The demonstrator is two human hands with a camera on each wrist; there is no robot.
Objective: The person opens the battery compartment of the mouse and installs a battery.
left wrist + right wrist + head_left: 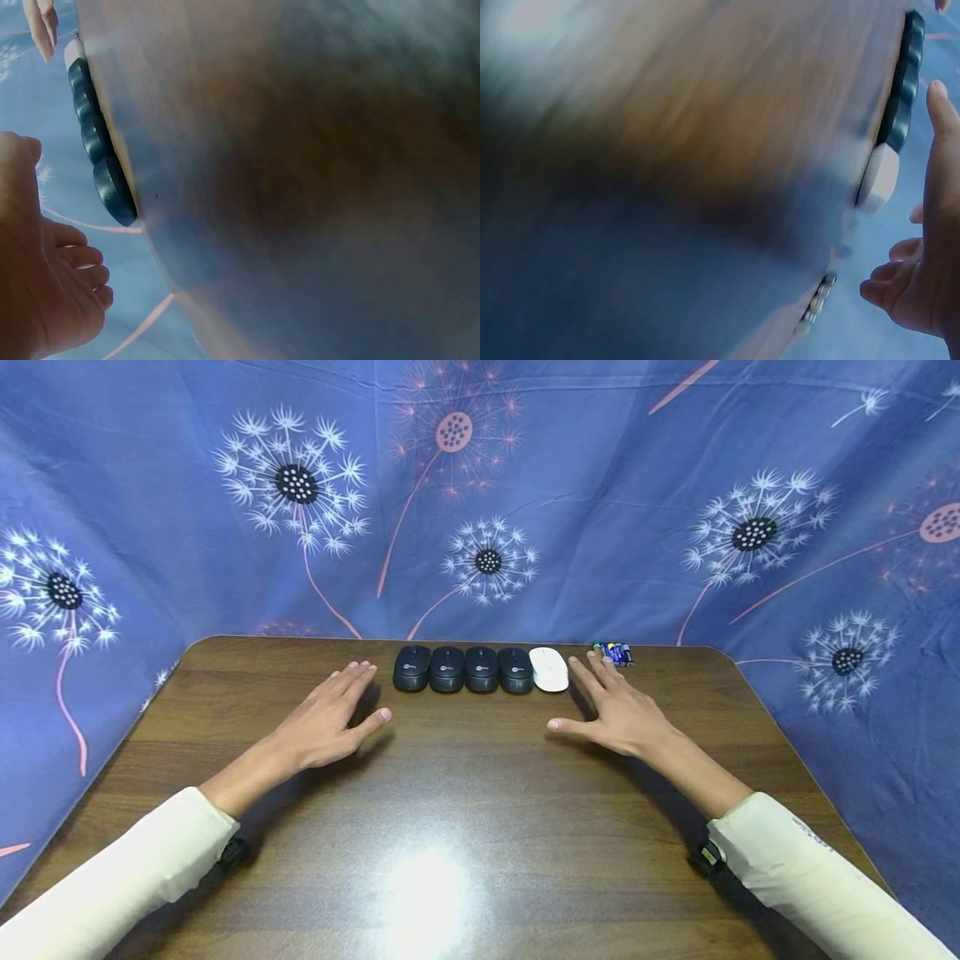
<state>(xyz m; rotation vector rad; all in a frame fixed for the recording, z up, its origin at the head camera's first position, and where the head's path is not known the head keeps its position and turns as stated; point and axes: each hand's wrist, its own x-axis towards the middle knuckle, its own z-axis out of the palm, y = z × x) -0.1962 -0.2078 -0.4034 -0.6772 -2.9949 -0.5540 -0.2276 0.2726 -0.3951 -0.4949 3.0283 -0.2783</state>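
Several black computer mice (482,670) stand side by side in a row near the table's far edge, with a white mouse (549,670) at the row's right end. To its right lies a small group of batteries (615,654). My left hand (326,718) is held over the table, left of the row, fingers spread and thumb toward the middle; it holds nothing. On the other side my right hand (618,710) has its fingers stretched out too, fingertips between the white mouse and the batteries in the head view. Its palm (915,292) shows bare in the right wrist view.
The brown wooden table (480,760) has rounded far corners and a bright light reflection near its front. A blue curtain (585,527) with dandelion prints hangs right behind and along both sides. Dark straps with small devices (707,856) sit under the pale sleeves.
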